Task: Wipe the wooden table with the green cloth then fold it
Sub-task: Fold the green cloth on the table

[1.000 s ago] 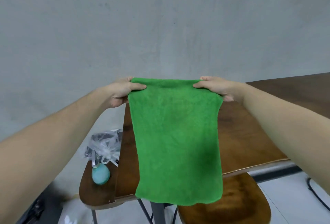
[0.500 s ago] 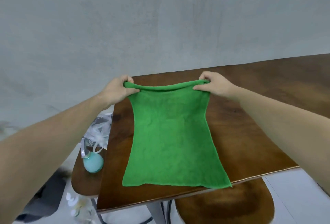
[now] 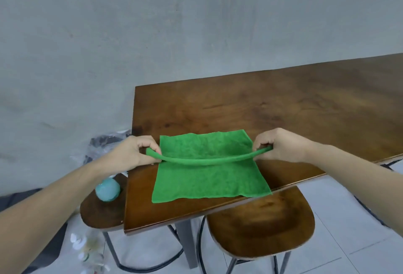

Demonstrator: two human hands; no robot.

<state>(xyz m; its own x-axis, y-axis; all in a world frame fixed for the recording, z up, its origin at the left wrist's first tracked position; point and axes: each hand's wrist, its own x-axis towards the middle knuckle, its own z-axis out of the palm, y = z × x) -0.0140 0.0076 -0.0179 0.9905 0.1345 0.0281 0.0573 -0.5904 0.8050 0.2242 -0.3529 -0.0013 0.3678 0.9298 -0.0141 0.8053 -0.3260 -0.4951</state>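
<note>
Both hands [image 3: 135,153] [image 3: 281,146] w/ green cloth [image 3: 209,177] edge above wooden table [image 3: 283,107]

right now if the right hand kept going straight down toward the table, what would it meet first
Most likely the green cloth lying on the wooden table, just under the right hand; how high the hand is stays unclear.

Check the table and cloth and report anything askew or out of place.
Nothing stands out. The green cloth lies flat on the wooden table, its lifted edge pinched by the left hand and right hand mid-fold.
</note>
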